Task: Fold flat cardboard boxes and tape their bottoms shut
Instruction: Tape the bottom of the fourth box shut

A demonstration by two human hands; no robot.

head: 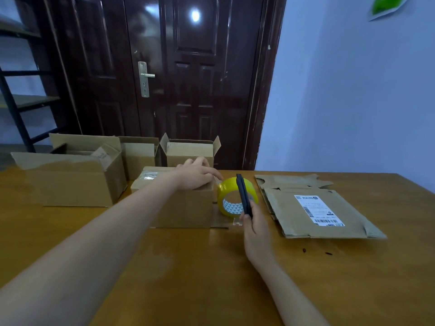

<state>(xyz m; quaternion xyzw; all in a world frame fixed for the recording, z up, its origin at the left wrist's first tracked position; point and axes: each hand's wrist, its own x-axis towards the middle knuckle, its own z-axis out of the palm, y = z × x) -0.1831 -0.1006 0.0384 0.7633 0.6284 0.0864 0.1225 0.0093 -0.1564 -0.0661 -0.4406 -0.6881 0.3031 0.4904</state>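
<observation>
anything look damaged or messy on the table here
The flattened cardboard box on the right has ragged, torn flaps and still carries a shipping label. Two small dark specks lie on the table before it.

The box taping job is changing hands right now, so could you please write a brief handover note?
Left hand presses on top of the small box, fingers at the tape end.
Right hand has its grip on a dark cutter, held up against the yellow tape roll standing beside that box.
Done: folded boxes stand at the table's back left.
Left: cut the tape, then fold and tape the flat box lying on the right.
</observation>
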